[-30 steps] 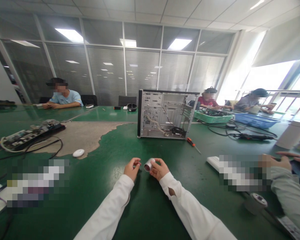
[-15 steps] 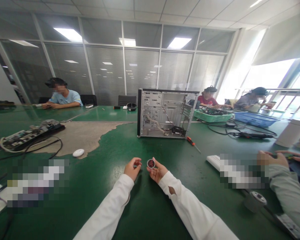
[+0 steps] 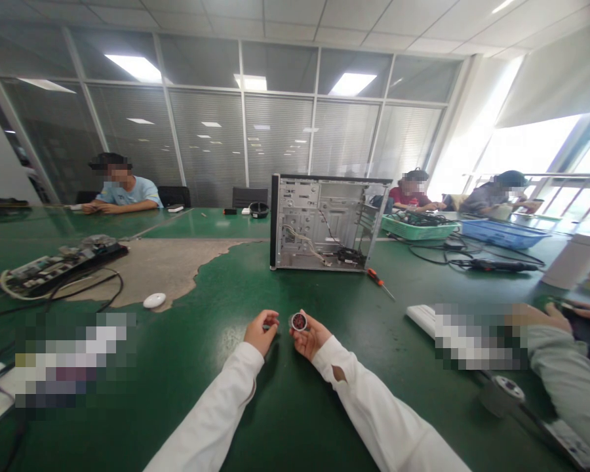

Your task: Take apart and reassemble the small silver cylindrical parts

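Between the fingers and thumb of my right hand (image 3: 313,337) is a small round part (image 3: 299,321) with a silver rim and a dark reddish inside. Its round face is turned toward me, above the green table. Just to the left, my left hand (image 3: 262,332) hovers with loosely curved fingers and nothing visible in it. A gap separates it from the round part. Farther away, an opened computer case (image 3: 324,223) stands upright, with cables inside. By its lower right corner lies a screwdriver (image 3: 381,283) with an orange and black handle.
Circuit boards with cables (image 3: 63,265) lie at left, near a white oval object (image 3: 154,300). A green basket (image 3: 417,229) and a blue basket (image 3: 504,234) stand at the back right. A co-worker's sleeve (image 3: 555,357) reaches in at right, beside a white power strip (image 3: 423,318).
The round part has turned and shifted slightly to the right in my right hand. My left hand has stayed in place. The co-worker's hands at right have moved a little.
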A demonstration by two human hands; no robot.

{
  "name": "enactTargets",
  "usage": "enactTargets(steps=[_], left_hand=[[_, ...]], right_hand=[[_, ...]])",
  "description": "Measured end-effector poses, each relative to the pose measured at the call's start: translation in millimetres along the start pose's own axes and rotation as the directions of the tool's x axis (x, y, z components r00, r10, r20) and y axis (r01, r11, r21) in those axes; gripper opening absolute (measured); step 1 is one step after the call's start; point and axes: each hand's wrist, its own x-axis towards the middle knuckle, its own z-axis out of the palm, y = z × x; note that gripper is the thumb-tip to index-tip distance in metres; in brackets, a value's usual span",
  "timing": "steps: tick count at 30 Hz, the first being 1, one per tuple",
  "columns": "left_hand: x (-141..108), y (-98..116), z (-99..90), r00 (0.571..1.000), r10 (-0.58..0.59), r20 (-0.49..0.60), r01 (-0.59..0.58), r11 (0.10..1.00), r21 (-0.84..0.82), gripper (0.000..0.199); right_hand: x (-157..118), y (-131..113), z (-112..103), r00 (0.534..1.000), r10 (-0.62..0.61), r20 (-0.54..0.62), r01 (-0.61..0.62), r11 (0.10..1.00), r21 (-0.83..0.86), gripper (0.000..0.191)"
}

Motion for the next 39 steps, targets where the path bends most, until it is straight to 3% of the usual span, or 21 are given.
enactTargets(steps=[12, 15, 19, 21, 24, 26, 28, 30, 35, 39], left_hand=[[-0.2, -1.3, 0.3, 1.0, 0.005, -0.004, -0.005, 1.0, -0.002, 0.021], [0.2, -1.9, 0.7, 1.0, 0.006, -0.001, -0.006, 1.0, -0.002, 0.021], [0.4, -1.6, 0.4, 1.0, 0.011, -0.003, -0.011, 1.0, 0.0, 0.021], [0.2, -1.1, 0.1, 1.0, 0.011, -0.002, -0.011, 1.0, -0.005, 0.021], [-0.2, -0.2, -0.1, 1.0, 0.01, -0.001, -0.01, 1.0, -0.009, 0.021], [-0.4, 0.4, 0.1, 1.0, 0.006, -0.003, -0.006, 1.0, -0.007, 0.021], [-0.4, 0.9, 0.4, 1.0, 0.001, -0.009, -0.001, 1.0, -0.005, 0.021], [-0.2, 1.3, 0.5, 1.0, -0.006, -0.027, 0.006, 1.0, -0.002, 0.02], [0.9, 0.7, -0.3, 0.996, -0.05, -0.08, 0.051, 0.999, 0.003, 0.02], [1.5, -1.6, 0.4, 0.994, -0.055, -0.091, 0.055, 0.998, -0.005, 0.02]], right_hand=[[-0.3, -2.2, -3.3, 0.995, 0.019, 0.103, -0.023, 0.999, 0.029, 0.03], [-0.3, 0.1, -1.1, 0.997, 0.005, 0.077, -0.003, 1.0, -0.017, 0.026], [4.9, 8.8, -0.8, 0.973, -0.233, 0.007, 0.23, 0.957, -0.179, 0.023], [7.8, 13.6, -1.5, 0.914, -0.403, 0.055, 0.4, 0.867, -0.296, 0.027], [8.9, 18.2, -1.4, 0.773, -0.604, 0.195, 0.612, 0.628, -0.482, 0.031], [7.4, 19.2, -0.3, 0.668, -0.684, 0.293, 0.696, 0.435, -0.571, 0.031], [5.5, 19.1, 0.7, 0.606, -0.699, 0.381, 0.721, 0.281, -0.633, 0.035], [4.3, 18.8, 0.6, 0.605, -0.669, 0.432, 0.696, 0.181, -0.695, 0.043], [5.7, 17.1, -4.0, 0.694, -0.555, 0.459, 0.549, -0.005, -0.836, 0.056], [6.9, 12.8, -8.0, 0.665, -0.526, 0.53, 0.499, -0.215, -0.84, 0.049]])
